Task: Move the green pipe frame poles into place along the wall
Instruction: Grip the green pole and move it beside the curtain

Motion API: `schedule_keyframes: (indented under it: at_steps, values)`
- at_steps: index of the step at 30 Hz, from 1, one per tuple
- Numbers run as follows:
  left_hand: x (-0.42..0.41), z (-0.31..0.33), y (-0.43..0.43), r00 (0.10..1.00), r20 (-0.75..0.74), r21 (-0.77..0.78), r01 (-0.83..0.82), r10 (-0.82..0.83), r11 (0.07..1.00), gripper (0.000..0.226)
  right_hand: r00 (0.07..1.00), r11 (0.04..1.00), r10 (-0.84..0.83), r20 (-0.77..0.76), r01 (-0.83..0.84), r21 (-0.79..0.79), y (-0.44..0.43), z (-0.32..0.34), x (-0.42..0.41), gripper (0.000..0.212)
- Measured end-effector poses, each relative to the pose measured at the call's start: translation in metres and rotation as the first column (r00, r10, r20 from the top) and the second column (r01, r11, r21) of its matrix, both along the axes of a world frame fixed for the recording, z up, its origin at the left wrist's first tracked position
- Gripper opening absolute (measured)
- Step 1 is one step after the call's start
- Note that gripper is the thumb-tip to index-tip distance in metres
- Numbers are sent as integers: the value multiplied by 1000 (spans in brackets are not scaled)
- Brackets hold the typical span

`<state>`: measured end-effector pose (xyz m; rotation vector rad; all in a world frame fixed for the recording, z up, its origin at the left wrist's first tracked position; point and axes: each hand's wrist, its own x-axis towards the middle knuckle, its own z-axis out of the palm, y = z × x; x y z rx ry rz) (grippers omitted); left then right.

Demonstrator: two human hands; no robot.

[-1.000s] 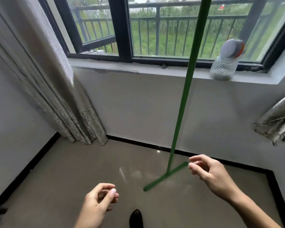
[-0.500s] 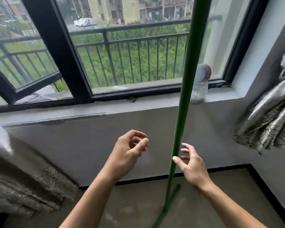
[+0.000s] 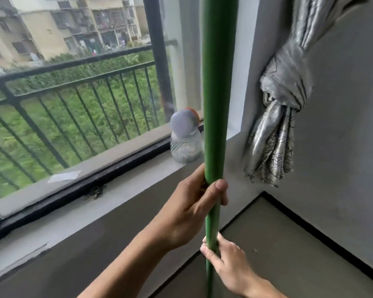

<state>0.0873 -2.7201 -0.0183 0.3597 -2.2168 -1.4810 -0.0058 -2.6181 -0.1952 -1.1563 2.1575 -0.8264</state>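
Both hands are gripping the upright green pole [image 3: 216, 93], which is standing close in front of the window sill [image 3: 78, 203] near the room's corner: the left hand [image 3: 190, 209] is wrapping it higher up, and the right hand [image 3: 226, 259] is clasping it just below. A clear ribbed jar [image 3: 184, 147] with a rounded grey lid is sitting on the sill just behind the pole; its contents are too blurred to tell, and no writing is showing.

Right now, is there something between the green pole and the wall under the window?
Yes. The glass jar stands on the window sill just behind the green pole, which the left hand and right hand both grip. Lower down, nothing visible blocks it.
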Motion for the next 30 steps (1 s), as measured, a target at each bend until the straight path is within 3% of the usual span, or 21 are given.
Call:
schedule_keyframes:
  at_steps: [7, 14, 20, 26, 30]
  values:
    - [-63, 4, -33, 966, -1, -111, 258, -260, 960, 35, 934, 934, -356, -23, 356, -9, -15, 5, -21, 29]
    - [-142, 7, -42, 936, -37, -153, 340, -349, 928, 41, 819, 818, -573, 26, 573, -47, -27, 11, -62, 28]
    - [-216, 15, -58, 924, -61, -117, 369, -378, 922, 43, 821, 816, -570, 34, 571, -91, -40, 16, -122, 18]
    - [-287, 40, -57, 924, -110, -206, 340, -367, 918, 49, 839, 854, -521, -158, 513, -89, -39, 27, -205, 39]
    - [-352, 48, -50, 923, -106, -186, 347, -370, 919, 43, 837, 856, -516, -182, 502, -120, -35, 37, -275, 31]
